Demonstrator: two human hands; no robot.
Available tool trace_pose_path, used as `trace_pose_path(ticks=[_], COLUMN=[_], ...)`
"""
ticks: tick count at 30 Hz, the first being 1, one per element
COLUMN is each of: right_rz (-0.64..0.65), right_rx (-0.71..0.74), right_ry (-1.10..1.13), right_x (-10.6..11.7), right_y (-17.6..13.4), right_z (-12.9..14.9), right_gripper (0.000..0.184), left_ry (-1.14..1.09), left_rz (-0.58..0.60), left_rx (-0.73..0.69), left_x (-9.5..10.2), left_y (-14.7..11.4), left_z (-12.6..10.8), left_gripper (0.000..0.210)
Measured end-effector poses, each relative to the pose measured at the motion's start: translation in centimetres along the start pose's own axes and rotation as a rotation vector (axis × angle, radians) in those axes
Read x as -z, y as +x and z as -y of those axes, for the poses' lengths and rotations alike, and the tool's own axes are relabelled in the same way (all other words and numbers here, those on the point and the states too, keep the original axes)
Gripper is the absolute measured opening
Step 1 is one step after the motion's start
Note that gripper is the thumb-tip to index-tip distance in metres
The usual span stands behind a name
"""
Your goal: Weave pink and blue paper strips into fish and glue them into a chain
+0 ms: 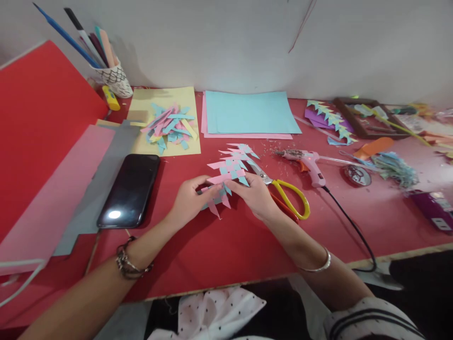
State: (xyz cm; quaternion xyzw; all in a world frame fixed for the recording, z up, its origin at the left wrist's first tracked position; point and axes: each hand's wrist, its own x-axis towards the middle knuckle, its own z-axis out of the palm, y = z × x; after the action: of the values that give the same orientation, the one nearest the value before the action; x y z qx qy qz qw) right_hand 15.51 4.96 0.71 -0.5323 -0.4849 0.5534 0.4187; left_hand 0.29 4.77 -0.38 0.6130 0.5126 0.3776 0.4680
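Observation:
Both hands grip a woven chain of pink and light blue paper strips [231,165] above the middle of the red table. My left hand [193,196] pinches its left side, thumb on top. My right hand [256,194] closes on its right side, fingertips at a blue strip. Pointed strip ends stick out on both sides, and part of the chain hides behind the fingers. Just right of my right hand lie scissors [292,196] with yellow and red handles, their blades partly under the chain.
A black phone [129,191] lies to the left. Behind are loose paper strips [171,123] on a yellow sheet [139,104] and stacked blue sheets [247,111]. To the right, a pink glue gun [307,164] trails its cord [348,219]. A pen cup [115,79] stands back left.

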Motion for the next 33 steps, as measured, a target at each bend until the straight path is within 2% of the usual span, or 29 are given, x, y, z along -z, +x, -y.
trace_pose_path(ticks=[11, 16, 22, 29, 33], right_rz=[0.050, 0.065, 0.097, 0.038, 0.049], right_rx=[-0.017, 0.027, -0.006, 0.108, 0.116], right_ry=[-0.002, -0.018, 0.007, -0.101, -0.127], right_x=[0.15, 0.25, 0.02, -0.15, -0.17], right_y=[0.09, 0.19, 0.14, -0.04, -0.12], right_z=[-0.33, -0.46, -0.34, -0.49, -0.52], right_gripper=[0.018, 0.017, 0.012, 0.011, 0.013], left_ry=[0.034, 0.025, 0.004, 0.012, 0.010], left_rz=[-0.010, -0.011, -0.012, 0.008, 0.006], left_rx=[-0.009, -0.013, -0.003, -0.014, -0.008], left_x=[0.04, 0.06, 0.07, 0.02, -0.02], left_y=[0.03, 0.08, 0.05, 0.02, 0.01], left_z=[-0.05, -0.29, -0.32, -0.06, -0.08], left_gripper=[0.020, 0.019, 0.022, 0.021, 0.018])
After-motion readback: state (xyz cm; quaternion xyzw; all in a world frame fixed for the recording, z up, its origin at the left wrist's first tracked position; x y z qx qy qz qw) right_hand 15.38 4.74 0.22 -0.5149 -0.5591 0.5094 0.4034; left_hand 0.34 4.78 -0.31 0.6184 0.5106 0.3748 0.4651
